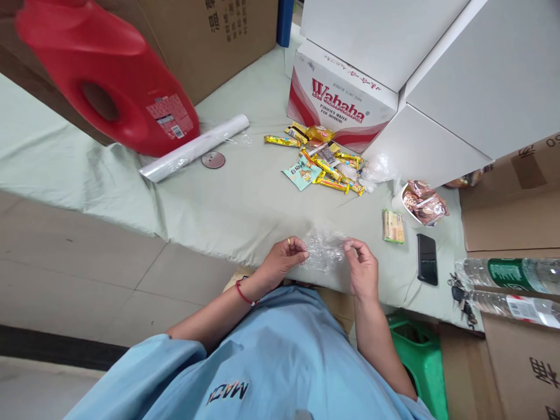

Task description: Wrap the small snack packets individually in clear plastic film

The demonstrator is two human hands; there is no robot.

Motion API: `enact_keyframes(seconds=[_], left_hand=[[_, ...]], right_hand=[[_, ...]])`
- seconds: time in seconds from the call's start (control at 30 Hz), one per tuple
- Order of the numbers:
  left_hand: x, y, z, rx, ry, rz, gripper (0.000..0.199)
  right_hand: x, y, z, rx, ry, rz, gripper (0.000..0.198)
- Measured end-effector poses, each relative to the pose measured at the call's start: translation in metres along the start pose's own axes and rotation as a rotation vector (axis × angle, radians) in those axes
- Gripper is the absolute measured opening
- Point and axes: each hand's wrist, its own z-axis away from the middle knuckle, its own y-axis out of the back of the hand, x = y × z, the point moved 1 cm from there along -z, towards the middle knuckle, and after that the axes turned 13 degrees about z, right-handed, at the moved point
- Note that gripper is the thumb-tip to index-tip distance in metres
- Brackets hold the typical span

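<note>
Between my hands, at the table's front edge, a crumpled sheet of clear plastic film [324, 249] is stretched out. My left hand [285, 258] pinches its left side between thumb and fingers. On the other side, my right hand [362, 265] pinches the film's right edge. Beyond it lies a pile of snacks in yellow wrappers [330, 169] with a light green packet [301, 172] at its front. A crumpled clear plastic bag [377, 170] touches the pile's right side. Right of my hands is a small yellow-green packet [393, 226].
A roll of clear plastic [196, 147] and a round brown disc [213, 160] lie at left, by a red jug [131, 81]. At right are a white tub of snacks [398, 201], a phone [427, 259], keys [462, 300] and bottles [507, 274]. A Wahaha box [341, 96] stands behind.
</note>
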Motion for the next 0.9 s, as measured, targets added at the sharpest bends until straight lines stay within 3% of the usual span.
enact_keyframes(seconds=[0.13, 0.3, 0.43, 0.63, 0.8, 0.9], left_hand=[[0.005, 0.006, 0.0, 0.044, -0.008, 0.019, 0.041], [0.016, 0.017, -0.002, 0.105, -0.055, 0.138, 0.041], [0.024, 0.028, -0.001, 0.169, -0.027, 0.203, 0.046], [0.03, 0.037, 0.004, 0.227, -0.098, 0.125, 0.037], [0.034, 0.041, 0.007, 0.164, -0.173, -0.083, 0.02], [0.036, 0.039, 0.008, 0.126, -0.13, -0.018, 0.029]], right_hand=[[0.015, 0.024, -0.009, 0.116, -0.229, -0.267, 0.036], [0.031, 0.046, -0.013, 0.135, -0.327, -0.465, 0.036], [0.037, 0.043, -0.013, 0.143, -0.401, -0.527, 0.038], [0.033, 0.024, -0.011, 0.034, -0.34, -0.403, 0.036], [0.03, 0.029, -0.018, -0.094, -0.26, -0.192, 0.065], [0.026, 0.036, -0.033, -0.118, -0.193, -0.09, 0.076]])
